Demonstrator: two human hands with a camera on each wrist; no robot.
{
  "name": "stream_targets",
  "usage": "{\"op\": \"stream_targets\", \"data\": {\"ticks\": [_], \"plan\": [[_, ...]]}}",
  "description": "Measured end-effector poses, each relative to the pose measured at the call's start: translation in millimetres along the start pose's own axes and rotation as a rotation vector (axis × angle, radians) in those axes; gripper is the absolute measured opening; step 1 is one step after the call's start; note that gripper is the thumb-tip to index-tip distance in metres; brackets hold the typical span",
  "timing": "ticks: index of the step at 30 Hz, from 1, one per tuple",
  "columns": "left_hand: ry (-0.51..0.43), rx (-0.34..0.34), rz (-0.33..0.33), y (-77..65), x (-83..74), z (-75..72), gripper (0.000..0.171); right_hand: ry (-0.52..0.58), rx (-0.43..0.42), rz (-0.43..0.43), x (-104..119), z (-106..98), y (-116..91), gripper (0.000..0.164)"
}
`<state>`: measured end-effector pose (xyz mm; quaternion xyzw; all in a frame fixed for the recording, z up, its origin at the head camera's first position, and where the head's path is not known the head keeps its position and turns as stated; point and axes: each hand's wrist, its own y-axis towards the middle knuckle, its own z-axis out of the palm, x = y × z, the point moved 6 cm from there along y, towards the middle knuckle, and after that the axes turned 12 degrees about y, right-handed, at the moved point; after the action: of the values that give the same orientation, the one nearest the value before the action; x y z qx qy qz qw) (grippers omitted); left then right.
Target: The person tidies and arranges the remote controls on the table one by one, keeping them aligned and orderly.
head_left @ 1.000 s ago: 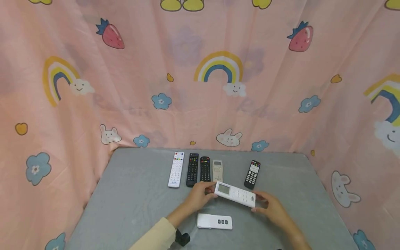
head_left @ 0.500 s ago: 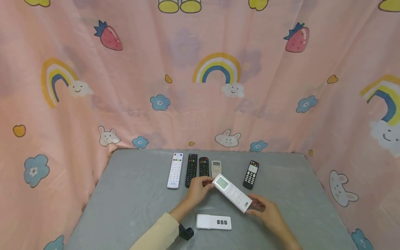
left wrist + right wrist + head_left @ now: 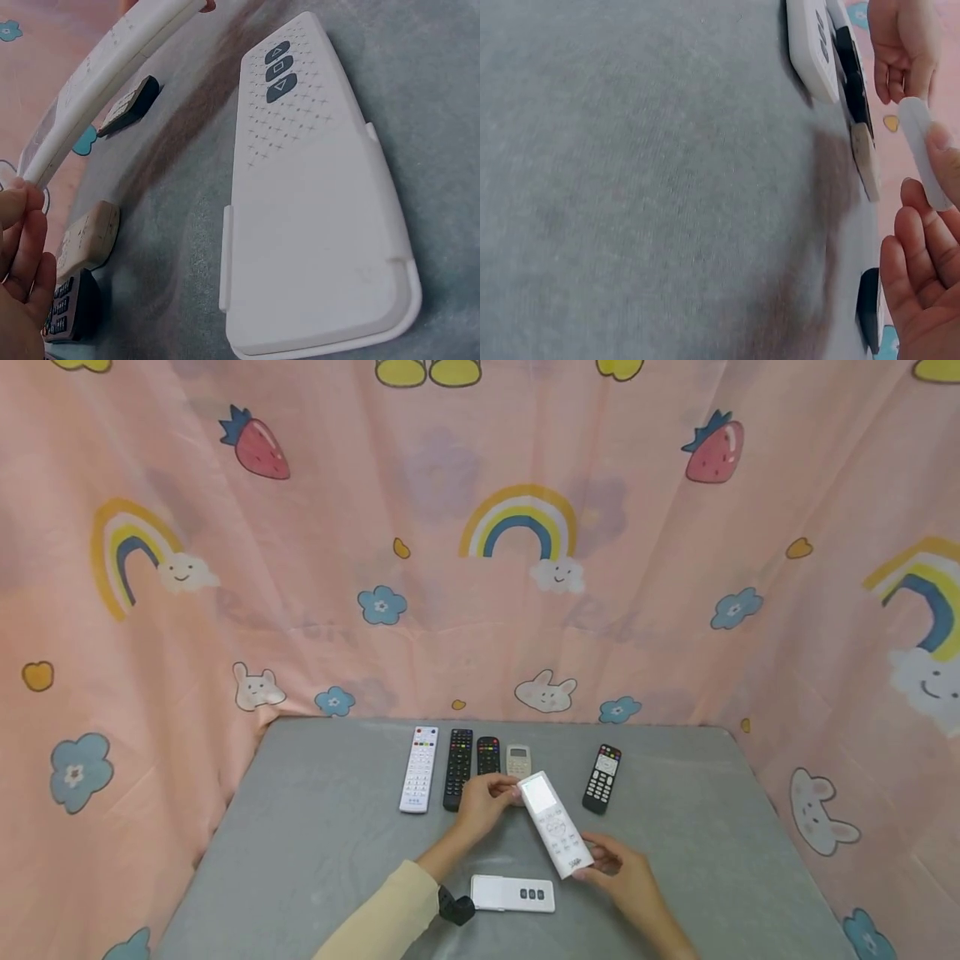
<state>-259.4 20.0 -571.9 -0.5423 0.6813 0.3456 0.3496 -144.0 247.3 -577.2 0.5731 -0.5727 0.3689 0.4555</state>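
I hold the white screened remote above the grey table, my left hand pinching its screen end, my right hand gripping the other end between thumb and fingers. Nearer me lies a three-button white remote; beyond, a beige remote; apart rightward, a pale-keyed black remote.
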Motion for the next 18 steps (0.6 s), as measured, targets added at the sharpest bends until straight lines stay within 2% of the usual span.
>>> {"op": "stream_targets", "data": {"ticks": [8, 14, 18], "plan": [[-0.018, 0.023, -0.013, 4.7, -1.1, 0.2, 0.025, 0.014, -0.019, -0.008, 8.6, 2.8, 0.2, 0.053], [-0.034, 0.023, -0.007, 9.7, -5.2, 1.2, 0.028, 0.001, -0.015, -0.089, 15.2, 4.9, 1.5, 0.051], [-0.04, 0.043, 0.008, 15.4, -8.0, 3.5, 0.03, -0.013, -0.004, -0.102, 14.4, 6.1, 3.7, 0.051]]}}
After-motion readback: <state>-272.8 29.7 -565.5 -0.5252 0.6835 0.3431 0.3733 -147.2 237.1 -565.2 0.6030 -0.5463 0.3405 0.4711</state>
